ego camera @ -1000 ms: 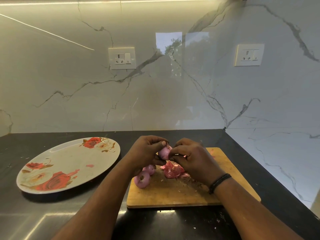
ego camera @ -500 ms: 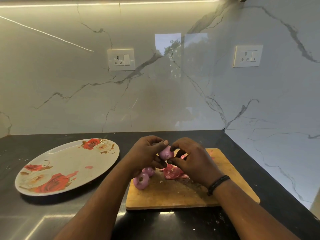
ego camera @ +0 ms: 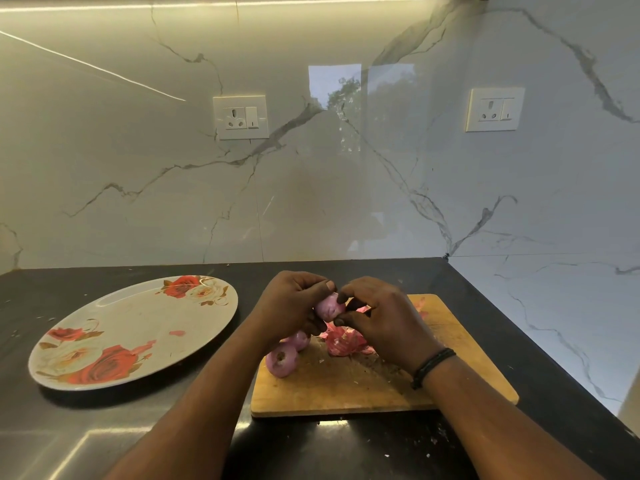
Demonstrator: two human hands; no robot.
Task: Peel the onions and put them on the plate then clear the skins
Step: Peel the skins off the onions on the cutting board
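Head view: a small onion is held above the cutting board in the curled fingers of the left hand, while its skin is pinched by the right hand. Two more onions and loose skins are seen on the board, and the plate on the tabletop is not yet filled. The skin is best lifted at a loose edge and drawn off in strips.

Two bare forearms, no sleeves in view. Left hand: no rings, no band, thumbnail short. Right hand: black braided wristband, doubled strands, just behind that hand at wrist.
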